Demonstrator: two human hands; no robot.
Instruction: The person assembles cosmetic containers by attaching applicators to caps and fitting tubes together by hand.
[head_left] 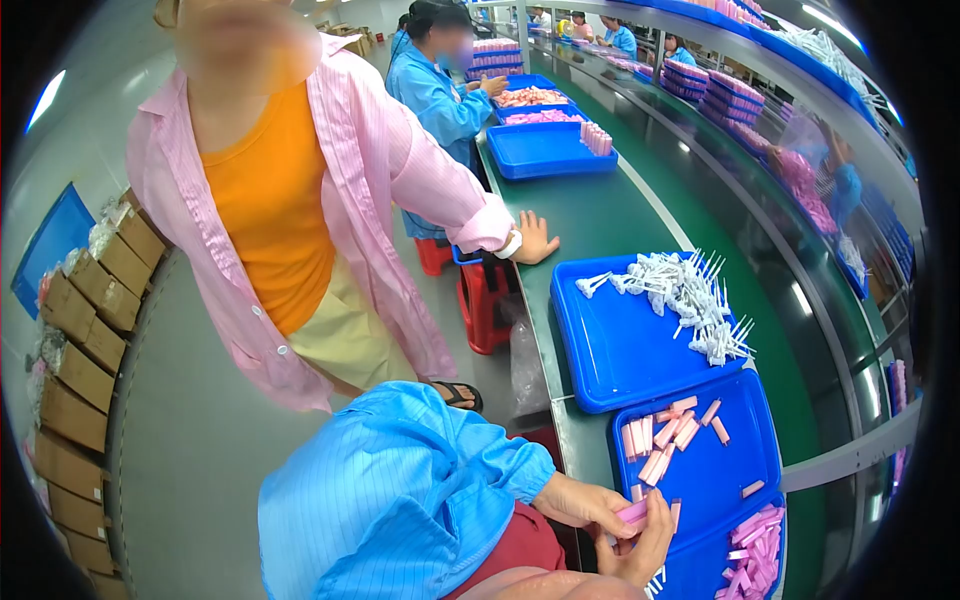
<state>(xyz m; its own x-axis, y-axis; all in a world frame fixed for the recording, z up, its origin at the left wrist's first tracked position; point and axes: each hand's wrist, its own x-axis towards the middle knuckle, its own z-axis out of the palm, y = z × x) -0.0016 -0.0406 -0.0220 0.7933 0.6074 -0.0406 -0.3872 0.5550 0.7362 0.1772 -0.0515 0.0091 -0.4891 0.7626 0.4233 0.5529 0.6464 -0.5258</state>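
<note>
My left hand (585, 503), coming out of a blue sleeve, is closed with its fingertips on a small pink plastic tube (632, 512). Close against it, my right hand (645, 545) is also closed, its thumb and fingers on the same tube. Part of the tube is hidden by the fingers. Both hands are over the near edge of a blue tray (735, 432) holding several pale pink tubes (685, 432). Below it, another tray holds a heap of brighter pink pieces (752, 555) and a few white stems (655, 582).
A blue tray (610, 350) with white thin-stemmed plastic parts (690, 295) lies farther up the green belt (590, 220). A person in a pink shirt (400, 150) stands beside me, one hand (535, 238) on the table edge. Red stools (485, 310) and cardboard boxes (75, 370) stand on the floor.
</note>
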